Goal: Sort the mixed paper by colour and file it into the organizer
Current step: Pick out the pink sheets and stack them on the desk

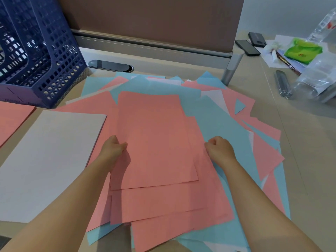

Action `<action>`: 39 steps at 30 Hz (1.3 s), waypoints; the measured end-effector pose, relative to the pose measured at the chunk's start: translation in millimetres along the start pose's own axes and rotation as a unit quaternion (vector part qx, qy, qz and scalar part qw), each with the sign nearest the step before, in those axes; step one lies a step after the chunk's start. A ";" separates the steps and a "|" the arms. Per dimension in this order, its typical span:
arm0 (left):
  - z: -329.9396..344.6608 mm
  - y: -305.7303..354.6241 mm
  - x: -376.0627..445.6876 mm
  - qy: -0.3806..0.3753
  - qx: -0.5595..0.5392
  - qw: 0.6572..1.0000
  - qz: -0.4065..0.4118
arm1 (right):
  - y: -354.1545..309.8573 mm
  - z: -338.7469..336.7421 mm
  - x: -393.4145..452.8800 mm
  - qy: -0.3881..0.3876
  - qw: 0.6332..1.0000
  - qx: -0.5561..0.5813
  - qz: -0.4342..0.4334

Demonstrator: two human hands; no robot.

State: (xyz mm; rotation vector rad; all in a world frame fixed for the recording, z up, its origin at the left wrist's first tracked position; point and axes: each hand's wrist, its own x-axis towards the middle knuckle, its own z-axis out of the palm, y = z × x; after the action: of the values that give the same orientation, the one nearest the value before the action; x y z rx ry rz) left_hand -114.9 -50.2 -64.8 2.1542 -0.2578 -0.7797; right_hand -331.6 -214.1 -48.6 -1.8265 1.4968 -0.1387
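Note:
A loose spread of pink, blue and white sheets covers the middle of the desk. On top lies a pink sheet. My left hand grips its left edge, thumb on top. My right hand is curled at the right edge of the pink sheets, where they meet a blue sheet; what it pinches is hidden. A neat white stack lies to the left, and a pink stack at the far left. The dark blue mesh organizer stands at the back left.
A brown partition closes the back of the desk, with a grey post at its right end. Two phones, a green packet, clear plastic bags and a grey rod lie at the back right.

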 end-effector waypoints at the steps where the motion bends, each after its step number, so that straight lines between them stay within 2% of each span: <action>1: 0.8 -0.4 -0.8 -0.012 0.002 1.000 0.000 | -1.3 3.6 0.8 0.003 1.000 0.005 0.002; 5: 5.3 -0.1 -4.7 -0.044 0.000 0.999 0.003 | -10.5 17.8 -1.0 -0.012 0.999 0.044 0.005; 9: 9.4 6.1 -13.0 -0.085 -0.113 0.989 -0.051 | -13.7 28.8 -2.1 -0.044 0.988 0.143 0.029; 11: 11.1 7.3 -20.2 -0.120 -0.127 0.983 -0.064 | -12.4 31.3 -2.9 -0.055 0.977 0.199 0.053; 13: 12.5 5.4 -26.3 -0.120 -0.108 0.986 -0.036 | -9.0 29.5 -3.7 -0.056 0.968 0.236 0.071; 16: 10.8 3.7 -31.6 -0.074 -0.109 0.991 0.022 | -4.2 20.8 -3.4 -0.042 0.962 0.262 0.065; 22: 0.0 0.3 -36.0 -0.031 -0.184 0.981 0.044 | -15.4 24.2 -11.0 0.001 0.985 0.173 0.001; 26: -8.1 -5.3 -36.0 -0.029 -0.211 0.976 0.040 | -19.4 20.7 -16.7 0.024 0.997 0.056 -0.037; 31: -15.6 -5.7 -36.9 -0.028 -0.255 0.966 0.027 | -17.9 18.5 -16.1 0.049 0.992 0.063 -0.096; 34: -18.9 -4.3 -35.6 -0.056 -0.272 0.960 0.026 | -22.5 18.2 -14.8 -0.013 0.986 0.147 -0.081; 37: -23.8 -2.3 -33.7 -0.088 -0.277 0.957 0.000 | -23.8 15.2 -14.2 -0.060 0.974 0.217 -0.014; 39: -25.3 -0.8 -33.3 -0.108 -0.286 0.952 -0.018 | -19.2 11.6 -8.5 -0.087 0.953 0.287 0.033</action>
State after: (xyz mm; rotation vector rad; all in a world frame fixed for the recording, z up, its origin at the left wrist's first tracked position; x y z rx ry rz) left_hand -125.7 -19.6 -38.5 1.5342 -0.0870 -0.9736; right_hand -312.9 -200.5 -42.1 -1.2838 1.2268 -0.3348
